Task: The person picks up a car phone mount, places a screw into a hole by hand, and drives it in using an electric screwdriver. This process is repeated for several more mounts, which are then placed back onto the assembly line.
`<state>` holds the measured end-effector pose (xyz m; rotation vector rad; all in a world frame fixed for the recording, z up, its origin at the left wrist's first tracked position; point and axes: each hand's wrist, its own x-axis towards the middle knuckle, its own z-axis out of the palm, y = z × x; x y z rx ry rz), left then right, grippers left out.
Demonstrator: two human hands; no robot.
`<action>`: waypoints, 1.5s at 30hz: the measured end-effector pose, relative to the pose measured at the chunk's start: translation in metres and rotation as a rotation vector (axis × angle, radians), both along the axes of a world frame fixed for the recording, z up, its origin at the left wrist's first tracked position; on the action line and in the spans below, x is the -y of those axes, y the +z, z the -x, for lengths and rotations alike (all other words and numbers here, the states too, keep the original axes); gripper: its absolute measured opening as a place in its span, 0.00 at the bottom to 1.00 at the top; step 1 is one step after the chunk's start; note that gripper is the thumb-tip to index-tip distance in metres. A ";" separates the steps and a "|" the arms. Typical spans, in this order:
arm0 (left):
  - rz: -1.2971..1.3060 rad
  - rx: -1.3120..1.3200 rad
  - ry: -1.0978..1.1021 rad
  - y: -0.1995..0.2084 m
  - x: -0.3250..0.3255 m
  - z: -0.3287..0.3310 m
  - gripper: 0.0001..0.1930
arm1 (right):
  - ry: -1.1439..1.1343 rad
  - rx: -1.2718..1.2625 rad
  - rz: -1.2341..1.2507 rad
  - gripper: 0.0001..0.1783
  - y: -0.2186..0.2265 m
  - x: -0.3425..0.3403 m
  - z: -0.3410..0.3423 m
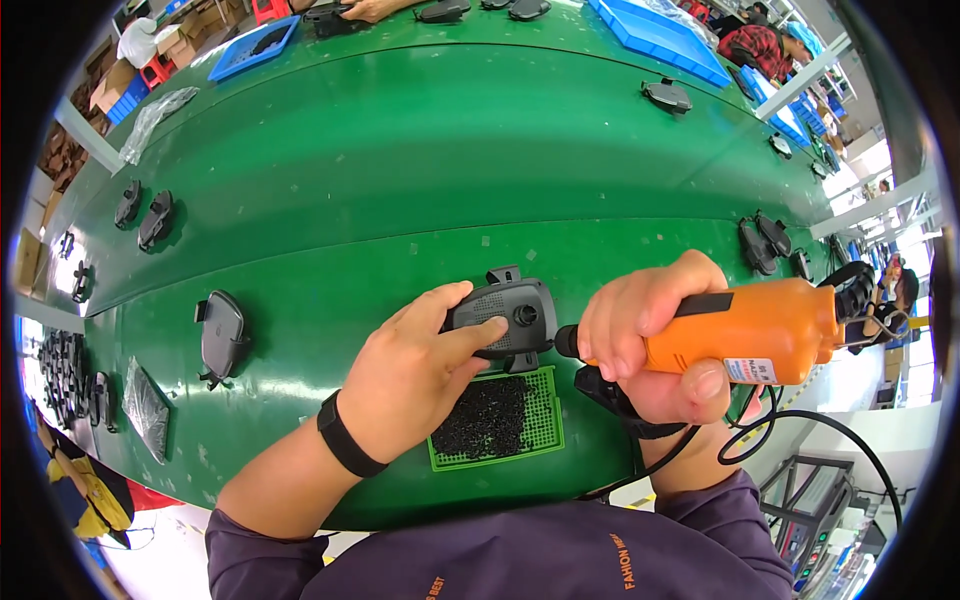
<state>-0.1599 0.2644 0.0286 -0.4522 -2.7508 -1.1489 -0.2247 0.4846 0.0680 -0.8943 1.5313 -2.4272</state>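
Note:
My left hand [415, 365] grips a black phone holder [500, 305] from its left side, the thumb lying across its back beside a round knob. The holder's clamp arms stick out at the top and bottom. In my right hand [655, 335] is an orange electric screwdriver [770, 325], held level with the fingers wrapped round it. Its dark tip end is at the right edge of the holder; whether they touch I cannot tell. Just below the holder stands a green mesh tray [545, 448] of small black pieces, probably screws. Part of its left side is hidden by my left hand.
Another phone holder [222, 335] stands left on the green table [380, 190], near a clear plastic bag [147, 410]. More holders [762, 240] lie at the right. Blue trays [660, 40] are across the table. A black cable [840, 425] hangs from the screwdriver. A person [760, 50] sits far right.

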 end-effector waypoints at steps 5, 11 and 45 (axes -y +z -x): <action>0.002 -0.067 -0.006 -0.005 0.004 0.002 0.24 | -0.004 -0.062 -0.005 0.27 -0.006 0.006 -0.002; -0.013 -0.189 -0.015 -0.013 0.004 -0.002 0.24 | -0.062 -0.062 0.090 0.27 -0.016 0.011 -0.005; 0.103 -0.018 0.649 -0.034 0.138 0.103 0.26 | -0.146 -0.214 -0.046 0.36 0.072 -0.001 -0.034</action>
